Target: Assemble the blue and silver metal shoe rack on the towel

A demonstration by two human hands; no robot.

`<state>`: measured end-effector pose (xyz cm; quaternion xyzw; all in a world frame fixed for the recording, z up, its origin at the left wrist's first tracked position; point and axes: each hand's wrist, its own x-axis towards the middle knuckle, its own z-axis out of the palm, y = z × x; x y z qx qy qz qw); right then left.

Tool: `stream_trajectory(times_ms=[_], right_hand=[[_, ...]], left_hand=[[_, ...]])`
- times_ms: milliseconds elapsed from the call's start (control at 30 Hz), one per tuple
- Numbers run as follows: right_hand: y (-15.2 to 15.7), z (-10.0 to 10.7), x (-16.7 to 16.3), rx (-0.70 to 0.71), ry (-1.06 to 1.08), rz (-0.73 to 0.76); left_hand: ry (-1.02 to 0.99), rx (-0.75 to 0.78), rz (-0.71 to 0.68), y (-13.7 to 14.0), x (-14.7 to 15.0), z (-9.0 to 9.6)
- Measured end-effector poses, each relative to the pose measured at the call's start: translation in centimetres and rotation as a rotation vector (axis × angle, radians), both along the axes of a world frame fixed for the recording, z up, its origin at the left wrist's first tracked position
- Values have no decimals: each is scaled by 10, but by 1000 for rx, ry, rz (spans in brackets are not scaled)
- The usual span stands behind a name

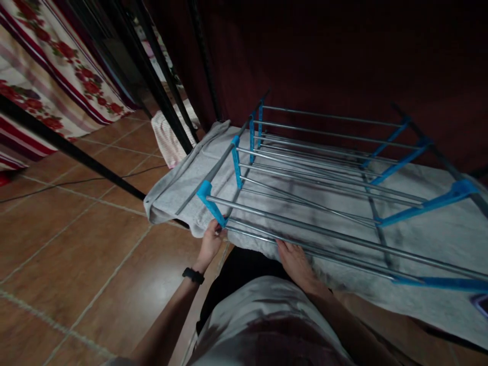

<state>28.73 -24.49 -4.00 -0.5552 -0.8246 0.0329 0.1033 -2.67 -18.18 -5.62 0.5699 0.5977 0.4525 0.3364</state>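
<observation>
A shoe rack of thin metal tubes [290, 218] and blue plastic connectors [423, 206] lies on a grey cloth. At its near left corner, my left hand [212, 241] is closed around the lower end of a blue connector [214, 207], where a tube meets it. A dark band is on that wrist. My right hand [296, 260] rests along the near edge, its fingers closed on the lowest front metal tube [254, 236]. The fingertips of both hands are partly hidden. Some tubes inside the rack cross at a slant.
Grey cloth [206, 175] covers the raised surface under the rack. Black metal posts [160, 76] stand at the left, with a dark red curtain [324, 56] behind. A thin cable [87, 180] crosses the tiled floor [68, 244]. A floral curtain [72, 66] hangs farther left.
</observation>
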Motion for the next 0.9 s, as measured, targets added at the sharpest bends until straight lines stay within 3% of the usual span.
stream_trajectory(times_ms=[100,267,900], right_hand=[[12,3,-11,-52,-75,-30],[19,8,-10,-125,-17,-43],[20,1,-1,-73,94,45]], left_hand=[[39,13,20,1,3,2],[48,26,44,3,7,5],[176,-61,160,2,19,26]])
